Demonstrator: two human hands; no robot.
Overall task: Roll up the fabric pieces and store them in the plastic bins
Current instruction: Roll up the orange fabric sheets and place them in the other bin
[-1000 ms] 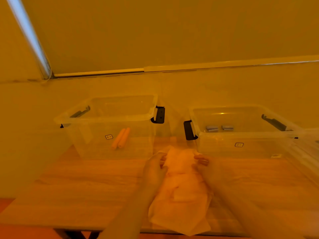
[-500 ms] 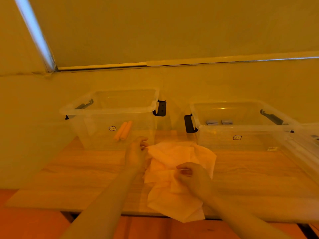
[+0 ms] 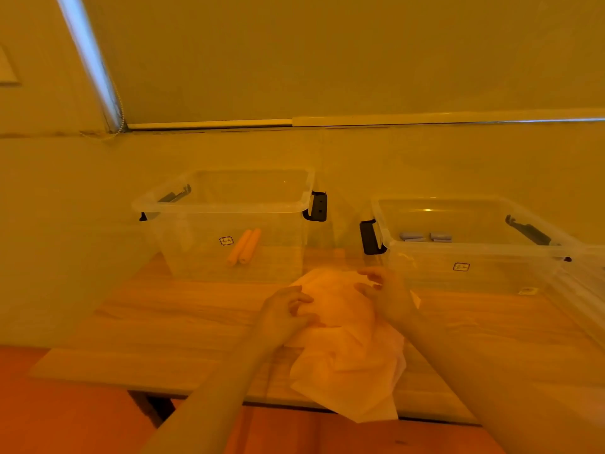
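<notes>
A crumpled pale orange fabric piece (image 3: 347, 348) lies on the wooden tabletop (image 3: 183, 326), near the middle of its front edge, with its lower corner hanging over that edge. Both hands work at the cloth's far end. The left hand (image 3: 284, 314) sits on the fabric's left side, its fingers curled and pinching a fold of cloth between thumb and fingertips. The right hand (image 3: 388, 294) sits at the fabric's far right side, its fingers bent toward the left hand; whether they actually grip the cloth or only touch it cannot be told, as the hand is blurred. Most of the fabric spreads toward the front edge between the two forearms.

Along the tabletop's back edge stand two clear plastic bins with black latch handles. The left bin (image 3: 229, 204) holds two orange fabric rolls (image 3: 245, 245) lying side by side on its floor. The right bin (image 3: 465, 257) holds grey-blue fabric rolls (image 3: 425, 236) near its back wall. The fabric's far end lies just in front of the gap between the two bins.
</notes>
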